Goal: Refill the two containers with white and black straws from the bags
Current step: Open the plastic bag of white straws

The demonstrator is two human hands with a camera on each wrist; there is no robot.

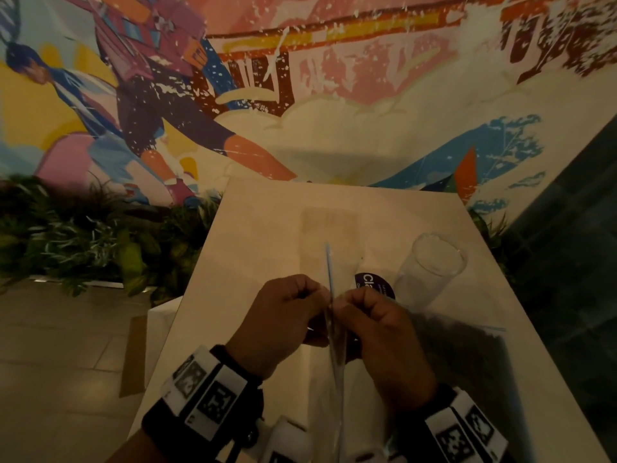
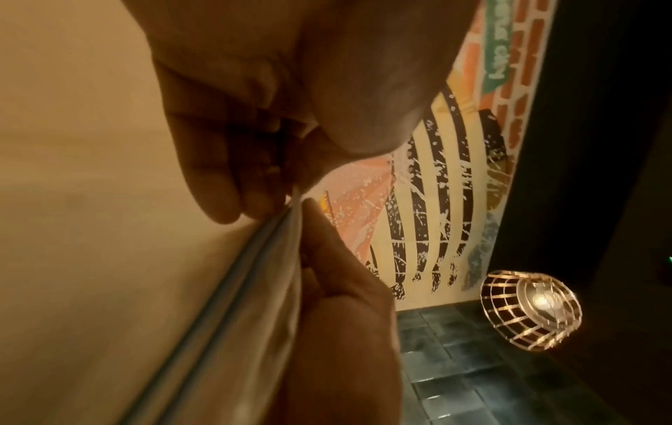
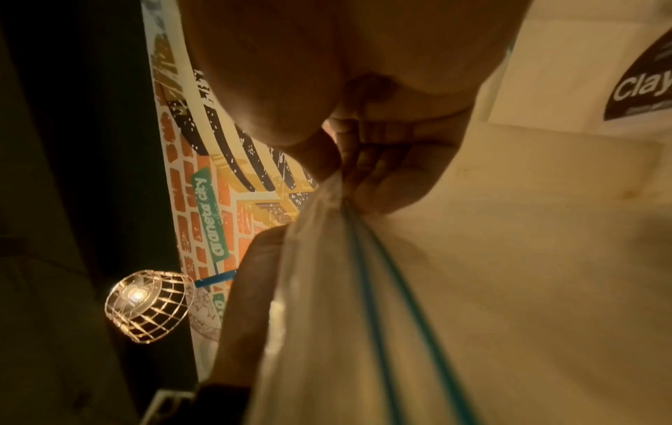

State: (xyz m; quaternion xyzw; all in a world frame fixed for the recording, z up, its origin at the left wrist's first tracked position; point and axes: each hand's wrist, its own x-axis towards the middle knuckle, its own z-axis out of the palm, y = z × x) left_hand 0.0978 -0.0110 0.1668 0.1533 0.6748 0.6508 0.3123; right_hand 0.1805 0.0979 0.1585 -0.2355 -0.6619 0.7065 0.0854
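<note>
Both hands hold a clear zip bag (image 1: 335, 355) upright and edge-on above the pale table (image 1: 260, 248). Its blue zip strip (image 1: 329, 265) sticks up between them. My left hand (image 1: 317, 297) pinches one side of the bag's mouth and my right hand (image 1: 345, 300) pinches the other, knuckles almost touching. In the left wrist view my left fingers (image 2: 232, 184) curl onto the bag (image 2: 254, 302). In the right wrist view my right fingers (image 3: 385, 161) pinch the bag (image 3: 327, 316) by its blue lines. An empty clear glass container (image 1: 434, 259) stands at the right. A dark bag (image 1: 467, 362) lies at the right front.
A round dark sticker reading "Cla" (image 1: 374, 285) sits on the table beyond my right hand. A faint rectangular patch (image 1: 329, 228) shows at the table's middle back. Green plants (image 1: 83, 235) line the left side, with a painted wall behind. A wire lamp (image 2: 531, 307) glows nearby.
</note>
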